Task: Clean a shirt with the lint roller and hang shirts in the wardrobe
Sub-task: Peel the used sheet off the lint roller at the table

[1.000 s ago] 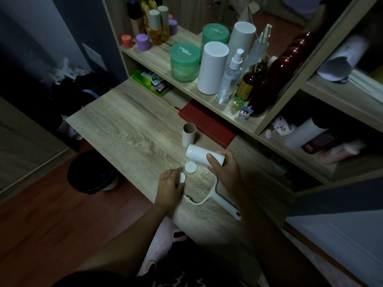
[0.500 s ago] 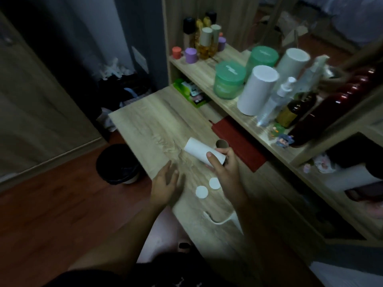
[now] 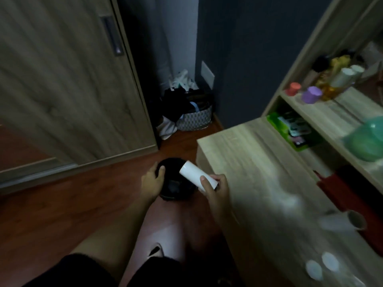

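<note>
White cylindrical paper roll gripped above round black bin
The right hand clasps the roll's near end; the left hand hangs over the bin's left rim, fingers curled, any contents impossible to tell.

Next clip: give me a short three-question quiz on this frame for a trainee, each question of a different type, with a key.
1. True or false: the right hand holds the white roll.
2. What sits on the floor below the roll? A) a black bin B) a drawer C) a sink
3. Fill in: the two white discs lie on the ____.

Key: 1 true; 2 A; 3 table.
</note>
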`<control>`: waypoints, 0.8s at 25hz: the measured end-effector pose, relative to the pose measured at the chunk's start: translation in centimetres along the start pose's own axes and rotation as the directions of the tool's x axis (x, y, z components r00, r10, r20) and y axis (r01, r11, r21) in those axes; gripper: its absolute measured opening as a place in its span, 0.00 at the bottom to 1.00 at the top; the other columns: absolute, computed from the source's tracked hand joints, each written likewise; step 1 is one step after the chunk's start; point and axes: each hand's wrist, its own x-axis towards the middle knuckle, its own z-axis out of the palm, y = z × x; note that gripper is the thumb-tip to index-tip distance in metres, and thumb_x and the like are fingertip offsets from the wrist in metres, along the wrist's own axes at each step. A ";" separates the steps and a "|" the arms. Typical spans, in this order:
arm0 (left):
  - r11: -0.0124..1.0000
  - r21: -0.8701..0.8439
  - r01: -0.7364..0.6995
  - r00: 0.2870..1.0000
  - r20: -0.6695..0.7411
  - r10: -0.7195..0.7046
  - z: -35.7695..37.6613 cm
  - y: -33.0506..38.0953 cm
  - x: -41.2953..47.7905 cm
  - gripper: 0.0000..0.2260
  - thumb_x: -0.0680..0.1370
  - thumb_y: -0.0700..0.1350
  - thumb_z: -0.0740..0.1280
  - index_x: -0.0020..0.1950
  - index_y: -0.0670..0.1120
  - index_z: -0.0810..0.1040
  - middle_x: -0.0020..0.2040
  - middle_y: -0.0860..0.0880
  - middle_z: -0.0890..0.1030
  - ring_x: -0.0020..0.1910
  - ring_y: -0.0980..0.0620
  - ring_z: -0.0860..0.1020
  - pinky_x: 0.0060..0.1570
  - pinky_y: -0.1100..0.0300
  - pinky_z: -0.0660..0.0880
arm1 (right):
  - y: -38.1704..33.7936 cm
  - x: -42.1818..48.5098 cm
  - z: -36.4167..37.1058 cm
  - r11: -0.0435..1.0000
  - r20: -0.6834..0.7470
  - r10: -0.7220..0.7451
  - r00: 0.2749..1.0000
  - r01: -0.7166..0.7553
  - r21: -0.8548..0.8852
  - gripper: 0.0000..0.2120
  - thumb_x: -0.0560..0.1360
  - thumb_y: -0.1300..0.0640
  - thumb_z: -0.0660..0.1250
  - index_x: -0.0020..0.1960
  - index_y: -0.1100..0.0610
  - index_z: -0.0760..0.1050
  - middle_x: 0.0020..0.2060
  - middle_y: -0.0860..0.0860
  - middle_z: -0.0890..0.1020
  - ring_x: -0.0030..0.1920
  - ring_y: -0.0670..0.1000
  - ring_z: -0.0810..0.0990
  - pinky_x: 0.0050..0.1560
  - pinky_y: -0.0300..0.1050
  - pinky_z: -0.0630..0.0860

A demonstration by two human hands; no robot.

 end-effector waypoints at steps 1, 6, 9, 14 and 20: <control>0.999 0.018 0.029 0.999 0.017 -0.030 -1.1 -0.9 2.5 0.22 0.81 0.48 0.58 0.72 0.39 0.66 0.70 0.38 0.70 0.70 0.41 0.68 0.67 0.57 0.63 | 1.1 1.2 2.1 0.999 -0.007 0.043 0.999 -0.043 -0.010 0.08 0.72 0.58 0.70 0.47 0.55 0.71 0.45 0.50 0.77 0.39 0.43 0.82 0.39 0.40 0.79; 0.984 0.163 0.077 0.982 0.160 -0.104 -1.8 -5.1 14.9 0.26 0.80 0.54 0.57 0.73 0.40 0.65 0.69 0.37 0.70 0.69 0.38 0.68 0.66 0.56 0.64 | 7.4 8.9 8.8 0.978 -0.098 0.178 0.979 -0.187 -0.094 0.16 0.71 0.54 0.71 0.53 0.61 0.71 0.47 0.49 0.76 0.43 0.44 0.79 0.42 0.45 0.78; 0.973 0.216 0.077 0.975 0.190 -0.119 1.2 -9.9 21.4 0.26 0.80 0.55 0.57 0.73 0.41 0.64 0.69 0.37 0.71 0.68 0.37 0.69 0.65 0.54 0.66 | 13.9 14.8 10.0 0.945 -0.147 0.270 0.952 -0.291 -0.150 0.15 0.72 0.55 0.70 0.54 0.60 0.68 0.50 0.52 0.75 0.45 0.49 0.78 0.38 0.41 0.75; 0.957 0.256 0.141 0.979 0.105 -0.172 9.0 -21.5 31.7 0.25 0.80 0.53 0.58 0.73 0.39 0.64 0.66 0.34 0.73 0.65 0.35 0.71 0.60 0.52 0.68 | 27.6 25.2 11.3 0.889 -0.097 0.419 0.903 -0.429 -0.161 0.18 0.75 0.57 0.66 0.61 0.61 0.65 0.58 0.56 0.71 0.46 0.55 0.80 0.35 0.39 0.77; 0.936 0.274 0.223 0.951 0.152 -0.271 18.7 -32.3 36.3 0.31 0.79 0.56 0.59 0.75 0.40 0.56 0.61 0.32 0.76 0.58 0.34 0.76 0.53 0.49 0.74 | 40.3 30.6 12.5 0.808 -0.015 0.453 0.891 -0.418 -0.414 0.13 0.75 0.54 0.66 0.53 0.57 0.64 0.49 0.56 0.76 0.36 0.51 0.78 0.32 0.40 0.74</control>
